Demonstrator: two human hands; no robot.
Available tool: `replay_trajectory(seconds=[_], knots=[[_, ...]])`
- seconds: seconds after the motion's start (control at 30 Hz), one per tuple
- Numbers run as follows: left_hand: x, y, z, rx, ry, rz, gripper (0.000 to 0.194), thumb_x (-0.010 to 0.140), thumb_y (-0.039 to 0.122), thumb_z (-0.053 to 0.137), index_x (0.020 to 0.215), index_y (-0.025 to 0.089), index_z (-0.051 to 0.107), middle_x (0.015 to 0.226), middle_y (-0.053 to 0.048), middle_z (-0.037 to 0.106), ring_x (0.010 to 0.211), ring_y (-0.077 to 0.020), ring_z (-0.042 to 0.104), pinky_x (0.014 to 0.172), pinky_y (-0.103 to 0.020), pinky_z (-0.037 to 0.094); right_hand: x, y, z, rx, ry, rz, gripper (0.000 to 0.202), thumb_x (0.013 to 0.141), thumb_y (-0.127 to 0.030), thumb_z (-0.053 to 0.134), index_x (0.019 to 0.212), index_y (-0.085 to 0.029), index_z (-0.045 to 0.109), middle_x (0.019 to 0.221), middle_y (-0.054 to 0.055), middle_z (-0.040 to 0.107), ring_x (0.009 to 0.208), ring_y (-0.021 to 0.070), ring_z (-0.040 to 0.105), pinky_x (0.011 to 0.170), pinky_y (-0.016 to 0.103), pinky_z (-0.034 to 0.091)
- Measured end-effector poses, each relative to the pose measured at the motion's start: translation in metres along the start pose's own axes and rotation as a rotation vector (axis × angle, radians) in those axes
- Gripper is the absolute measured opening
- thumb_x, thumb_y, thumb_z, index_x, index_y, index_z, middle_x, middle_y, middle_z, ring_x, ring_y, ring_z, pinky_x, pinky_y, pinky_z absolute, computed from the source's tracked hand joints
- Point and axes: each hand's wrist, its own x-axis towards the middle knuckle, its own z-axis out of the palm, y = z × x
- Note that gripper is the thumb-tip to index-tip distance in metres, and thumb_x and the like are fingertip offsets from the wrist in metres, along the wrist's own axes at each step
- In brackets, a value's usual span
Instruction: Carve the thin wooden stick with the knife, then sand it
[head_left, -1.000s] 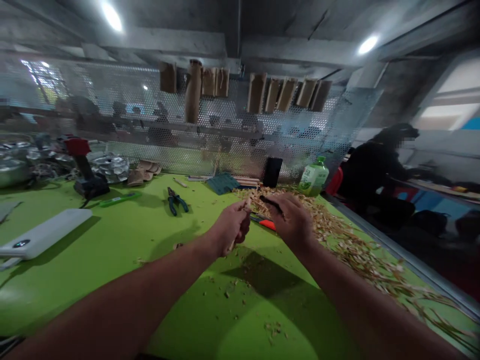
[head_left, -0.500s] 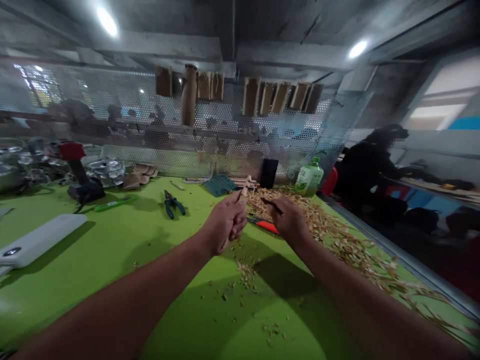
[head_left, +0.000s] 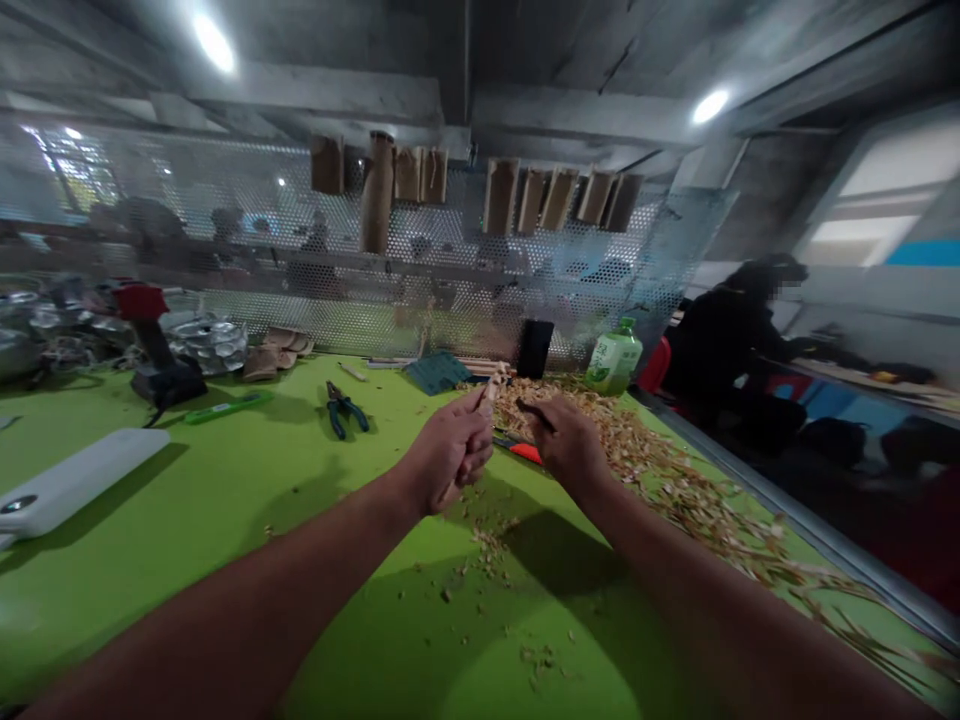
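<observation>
My left hand [head_left: 455, 448] is closed around a pale carved wooden stick [head_left: 495, 385], its knobbly top end pointing up and away from me. Just to the right, my right hand [head_left: 571, 440] grips a small dark tool [head_left: 537, 412], whose tip points left toward the stick; it looks like a slim carving knife, though the fingers cover most of it. A small gap separates the tool from the wood. Beneath and between the hands lies a red-and-black handle [head_left: 526, 453] on the green table [head_left: 330, 590]. Small wood chips [head_left: 489, 548] are scattered below.
Wood shavings [head_left: 675, 490] heap along the right side. Behind stand a green bottle [head_left: 613, 358] and a black phone-like slab [head_left: 535, 348], near green sandpaper-like sheets [head_left: 439, 372]. Pliers [head_left: 345, 410], a green cutter [head_left: 229, 407], a drill [head_left: 154, 340] and a white device [head_left: 86, 480] lie left. A person [head_left: 739, 330] sits at right.
My right hand has shifted slightly left, bringing the dark tool a little nearer the stick. The stick's top end has dipped slightly, and the camera view has moved a little.
</observation>
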Motion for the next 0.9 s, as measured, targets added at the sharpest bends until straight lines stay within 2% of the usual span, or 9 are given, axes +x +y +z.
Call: replay_trajectory(seconds=[0.1, 0.23, 0.37, 0.43, 0.5, 0.57, 0.63, 0.77, 0.9], knots=[[0.004, -0.007, -0.002, 0.003, 0.034, -0.077, 0.012, 0.081, 0.023, 0.054, 0.085, 0.022, 0.044, 0.055, 0.011, 0.035, 0.033, -0.0025, 0.022, 0.031, -0.013, 0.016, 0.002, -0.013, -0.004, 0.047, 0.099, -0.037, 0.016, 0.091, -0.023, 0.051, 0.097, -0.020, 0.065, 0.083, 0.006, 0.064, 0.081, 0.0198, 0.058, 0.074, 0.034, 0.049], [0.006, -0.018, 0.002, 0.026, 0.029, -0.131, 0.013, 0.083, 0.028, 0.055, 0.093, 0.023, 0.047, 0.053, 0.011, 0.035, 0.032, -0.0032, 0.024, 0.030, -0.014, 0.014, 0.000, -0.022, -0.004, 0.071, 0.034, -0.118, 0.018, 0.092, -0.020, 0.050, 0.102, -0.021, 0.065, 0.087, 0.007, 0.065, 0.083, 0.0207, 0.059, 0.075, 0.034, 0.049], [0.004, -0.020, 0.006, 0.072, 0.050, -0.157, 0.012, 0.084, 0.027, 0.053, 0.093, 0.021, 0.049, 0.052, 0.011, 0.036, 0.031, -0.0027, 0.022, 0.030, -0.014, 0.014, -0.003, -0.011, 0.002, 0.032, -0.024, -0.124, 0.022, 0.092, -0.020, 0.047, 0.104, -0.019, 0.065, 0.085, 0.008, 0.063, 0.081, 0.0207, 0.058, 0.072, 0.033, 0.049], [0.003, -0.018, 0.006, 0.062, 0.054, -0.122, 0.012, 0.084, 0.028, 0.054, 0.092, 0.021, 0.048, 0.053, 0.011, 0.035, 0.031, -0.0025, 0.020, 0.030, -0.014, 0.014, -0.004, -0.001, 0.006, 0.002, -0.053, -0.117, 0.020, 0.091, -0.020, 0.048, 0.099, -0.018, 0.067, 0.082, 0.007, 0.063, 0.077, 0.0197, 0.058, 0.069, 0.031, 0.047], [0.002, -0.015, 0.005, 0.053, 0.034, -0.055, 0.015, 0.084, 0.030, 0.056, 0.093, 0.022, 0.047, 0.054, 0.011, 0.035, 0.032, -0.0026, 0.021, 0.030, -0.014, 0.015, -0.003, 0.008, 0.007, -0.024, -0.067, -0.091, 0.018, 0.088, -0.019, 0.051, 0.086, -0.018, 0.068, 0.074, 0.005, 0.061, 0.068, 0.0181, 0.056, 0.062, 0.029, 0.045], [0.001, -0.013, 0.003, 0.051, 0.018, 0.001, 0.019, 0.085, 0.035, 0.056, 0.093, 0.022, 0.046, 0.055, 0.011, 0.035, 0.033, -0.0027, 0.021, 0.031, -0.014, 0.016, -0.001, 0.015, 0.005, -0.038, -0.029, -0.048, 0.020, 0.087, -0.018, 0.051, 0.073, -0.018, 0.066, 0.065, 0.004, 0.058, 0.058, 0.0167, 0.052, 0.055, 0.028, 0.042], [0.002, -0.012, 0.001, 0.078, 0.039, 0.012, 0.023, 0.086, 0.042, 0.054, 0.086, 0.021, 0.045, 0.054, 0.010, 0.036, 0.034, -0.0029, 0.023, 0.032, -0.014, 0.017, 0.002, 0.017, -0.001, -0.045, 0.051, -0.005, 0.020, 0.088, -0.019, 0.050, 0.077, -0.017, 0.066, 0.068, 0.005, 0.059, 0.063, 0.0182, 0.054, 0.059, 0.030, 0.044], [0.007, -0.020, -0.004, 0.214, 0.124, 0.001, 0.030, 0.087, 0.047, 0.052, 0.076, 0.020, 0.043, 0.049, 0.010, 0.038, 0.032, -0.0038, 0.026, 0.031, -0.015, 0.018, 0.006, 0.001, -0.014, 0.042, 0.182, -0.025, 0.013, 0.089, -0.022, 0.054, 0.092, -0.019, 0.067, 0.080, 0.005, 0.064, 0.077, 0.0192, 0.060, 0.072, 0.033, 0.048], [0.009, -0.029, -0.001, 0.272, 0.111, -0.020, 0.029, 0.085, 0.048, 0.054, 0.085, 0.020, 0.051, 0.045, 0.011, 0.035, 0.030, -0.0043, 0.022, 0.031, -0.016, 0.016, 0.003, -0.020, -0.013, 0.119, 0.115, -0.093, 0.014, 0.090, -0.021, 0.054, 0.096, -0.021, 0.067, 0.081, 0.005, 0.065, 0.077, 0.0181, 0.060, 0.070, 0.031, 0.049]])
